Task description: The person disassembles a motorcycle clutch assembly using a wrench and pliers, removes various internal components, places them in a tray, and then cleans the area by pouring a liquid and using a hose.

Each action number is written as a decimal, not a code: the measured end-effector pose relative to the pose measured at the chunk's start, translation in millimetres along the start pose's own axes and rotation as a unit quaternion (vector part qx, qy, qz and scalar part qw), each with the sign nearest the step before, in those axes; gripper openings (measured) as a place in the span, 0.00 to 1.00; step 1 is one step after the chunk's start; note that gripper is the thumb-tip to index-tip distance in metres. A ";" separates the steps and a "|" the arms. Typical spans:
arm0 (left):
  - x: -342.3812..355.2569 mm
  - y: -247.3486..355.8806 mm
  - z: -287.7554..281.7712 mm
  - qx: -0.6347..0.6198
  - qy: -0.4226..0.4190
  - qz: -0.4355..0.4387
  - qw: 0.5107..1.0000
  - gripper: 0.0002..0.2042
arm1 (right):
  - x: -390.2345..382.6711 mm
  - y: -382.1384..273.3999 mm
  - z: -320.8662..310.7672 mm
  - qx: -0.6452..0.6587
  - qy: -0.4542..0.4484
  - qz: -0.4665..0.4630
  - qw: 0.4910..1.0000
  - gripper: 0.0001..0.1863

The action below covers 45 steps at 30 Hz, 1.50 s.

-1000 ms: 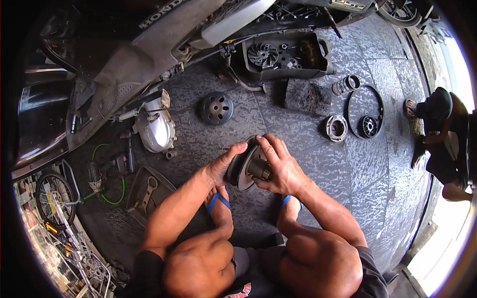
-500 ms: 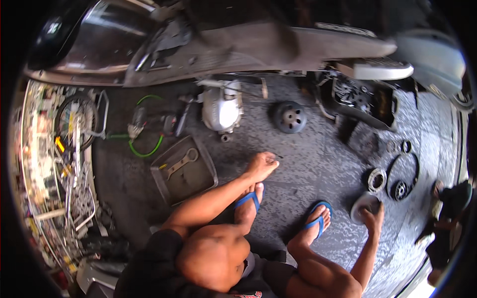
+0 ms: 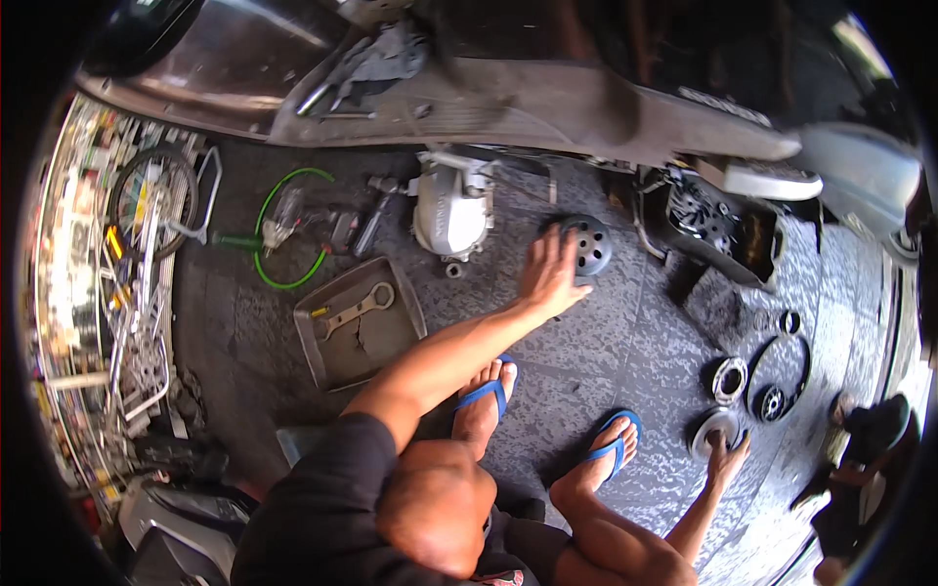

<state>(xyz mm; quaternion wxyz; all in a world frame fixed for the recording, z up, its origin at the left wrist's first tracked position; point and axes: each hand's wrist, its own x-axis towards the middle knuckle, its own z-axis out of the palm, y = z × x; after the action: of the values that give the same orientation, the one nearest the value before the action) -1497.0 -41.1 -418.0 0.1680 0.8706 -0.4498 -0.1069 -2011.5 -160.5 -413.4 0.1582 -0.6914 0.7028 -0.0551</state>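
My left hand [image 3: 551, 275] stretches forward with fingers spread. They overlap the left edge of a dark round clutch bell [image 3: 589, 246] with holes in its face; whether they touch it I cannot tell. At the right, my right hand [image 3: 728, 467] has its fingers closed on the middle of a silver pulley disc [image 3: 701, 439] low over the floor. Just beyond that disc lie a metal ring [image 3: 729, 381] and a black drive belt [image 3: 809, 363] looped around a small dark round part [image 3: 773, 403].
A scooter body [image 3: 547, 103] spans the far side. A silver engine cover [image 3: 449, 215] lies in front of it. To the left are a tray [image 3: 319, 366] with a wrench [image 3: 357, 311], a hammer [image 3: 368, 234] and a power tool with a green hose [image 3: 259, 264]. A parts bin [image 3: 728, 257] stands far right.
My left hand has moved forward and right to the clutch bell, opening from a pinch near a thin dark piece. My right hand remains at the disc. The view has shifted slightly.
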 end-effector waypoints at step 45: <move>5.7 -66.7 -295.4 -0.311 0.355 0.117 0.874 0.08 | -119.2 -531.5 -75.1 0.575 -0.477 -0.101 0.657 0.11</move>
<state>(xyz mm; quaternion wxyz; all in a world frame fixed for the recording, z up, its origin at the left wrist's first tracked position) -1344.2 48.2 -172.1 0.5896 0.6942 -0.4018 0.0950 -1527.4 -73.4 -167.6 0.8312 -0.4606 0.2842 -0.1271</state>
